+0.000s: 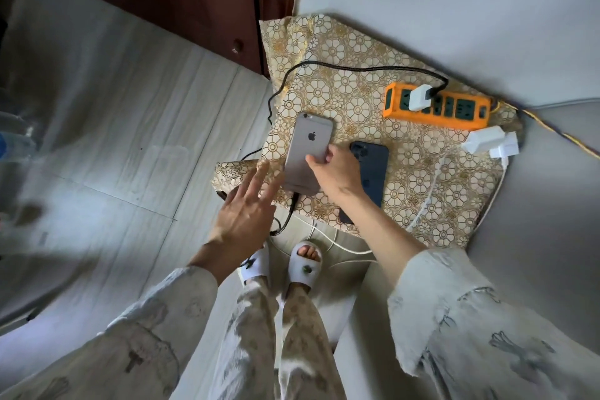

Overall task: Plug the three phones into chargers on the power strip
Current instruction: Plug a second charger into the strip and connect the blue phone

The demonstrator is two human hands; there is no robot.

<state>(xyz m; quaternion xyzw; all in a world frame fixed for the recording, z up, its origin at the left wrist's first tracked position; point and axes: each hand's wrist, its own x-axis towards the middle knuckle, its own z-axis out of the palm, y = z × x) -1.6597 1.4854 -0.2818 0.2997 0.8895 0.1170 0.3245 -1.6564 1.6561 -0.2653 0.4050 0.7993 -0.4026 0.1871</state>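
Silver phone (pixel 308 153) lies face down just in front of the power strip (pixel 436 104), black cable (pixel 341 70) in its base; my right hand (pixel 337 172) grips its edge, left hand (pixel 243 214) open beside it. Dark phone (pixel 373 172) alongside, apparently unplugged. Two white chargers (pixel 490 141) beside the strip wait. Third phone unseen.

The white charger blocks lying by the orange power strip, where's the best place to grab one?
Grab a white charger block by its two flat long sides, coming from above. They lie loose on the flowered cloth near the orange power strip, so nothing blocks the top. Hold the body, not the white cable, probably with the right hand, which is nearer.
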